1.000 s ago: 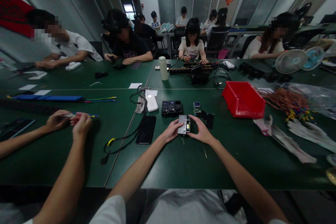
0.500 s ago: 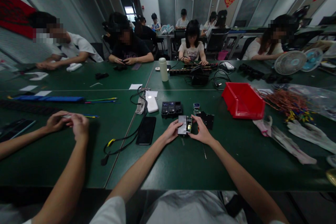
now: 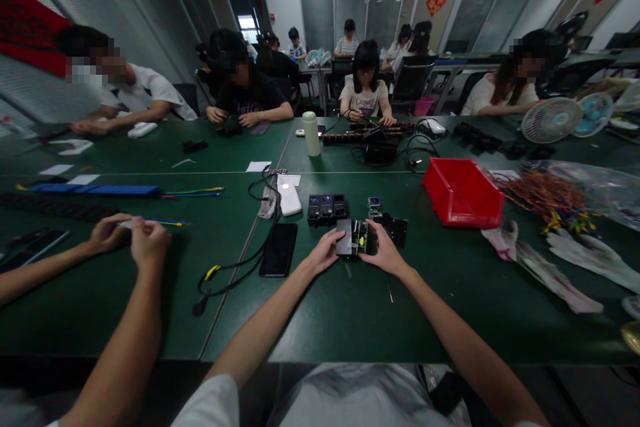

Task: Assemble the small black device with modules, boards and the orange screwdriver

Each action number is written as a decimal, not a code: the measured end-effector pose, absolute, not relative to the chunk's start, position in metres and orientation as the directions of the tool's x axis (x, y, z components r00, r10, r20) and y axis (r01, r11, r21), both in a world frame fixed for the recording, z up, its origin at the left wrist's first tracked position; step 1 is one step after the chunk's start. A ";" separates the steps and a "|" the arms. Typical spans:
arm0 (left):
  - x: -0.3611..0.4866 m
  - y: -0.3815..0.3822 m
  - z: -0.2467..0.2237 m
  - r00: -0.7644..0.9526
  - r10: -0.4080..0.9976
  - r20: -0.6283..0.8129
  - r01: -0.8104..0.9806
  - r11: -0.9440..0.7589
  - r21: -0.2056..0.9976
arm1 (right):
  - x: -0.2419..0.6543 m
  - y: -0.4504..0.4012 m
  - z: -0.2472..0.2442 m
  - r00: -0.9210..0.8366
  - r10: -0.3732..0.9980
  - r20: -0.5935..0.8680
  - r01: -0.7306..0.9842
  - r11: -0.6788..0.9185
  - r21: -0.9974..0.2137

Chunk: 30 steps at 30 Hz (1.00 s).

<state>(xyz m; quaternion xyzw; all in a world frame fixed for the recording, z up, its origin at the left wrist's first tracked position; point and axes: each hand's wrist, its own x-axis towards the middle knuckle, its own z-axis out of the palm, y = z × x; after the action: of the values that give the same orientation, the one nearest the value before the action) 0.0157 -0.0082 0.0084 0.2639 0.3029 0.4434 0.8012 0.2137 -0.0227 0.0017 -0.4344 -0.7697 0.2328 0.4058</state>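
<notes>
Near edge: A dark green table (image 3: 320, 327) spans the view, with the person's forearms reaching over it.
Left hand: The left hand (image 3: 325, 252) grips a dark grey rectangular casing (image 3: 343, 239), thumb on top, apparently to steady it.
Right hand: The right hand (image 3: 386, 253) pinches a green circuit board with a yellow part (image 3: 363, 239) at the casing's right side, fingers at its far edge and thumb at its near edge. That edge hold probably spares the components from pressure.
Thin metal rod: The rod (image 3: 391, 289) points nearward beside the right wrist; its other end is hidden, so whether it is held cannot be told.
Left of the hands: A black phone (image 3: 278, 250) lies flat beside a black cable with a yellow band (image 3: 212, 271), both outside the working space.
Just beyond the hands: A black three-section plastic unit (image 3: 327, 209) sits to the left; a small green electronic module (image 3: 374, 205) and a flat black piece (image 3: 399, 230) sit to the right, seemingly kept within reach.
Farther right: An open-topped red plastic bin (image 3: 465, 193) stands near pale fabric gloves (image 3: 560, 273), set aside from the handwork.
Far side: A pale green bottle (image 3: 311, 135) stands upright; beyond it, co-workers sit with their own items.
</notes>
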 end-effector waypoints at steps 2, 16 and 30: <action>0.015 -0.008 0.009 0.424 0.869 -0.256 -0.552 0.471 0.688 | 0.214 -0.022 0.000 -0.290 0.863 0.413 0.475 0.504 -0.721; 0.018 -0.008 0.009 0.404 0.878 -0.257 -0.514 0.450 0.730 | 0.213 -0.024 0.001 -0.280 0.859 0.428 0.457 0.511 -0.728; 0.020 -0.012 0.008 0.394 0.900 -0.185 -0.497 0.378 0.781 | 0.212 -0.025 0.006 -0.300 0.845 0.442 0.461 0.534 -0.709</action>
<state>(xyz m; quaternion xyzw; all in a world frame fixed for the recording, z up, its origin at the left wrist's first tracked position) 0.0201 -0.0118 0.0076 0.3240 0.3110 0.4539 0.7696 0.2124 -0.0251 0.0055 -0.4230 -0.7720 0.2324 0.4136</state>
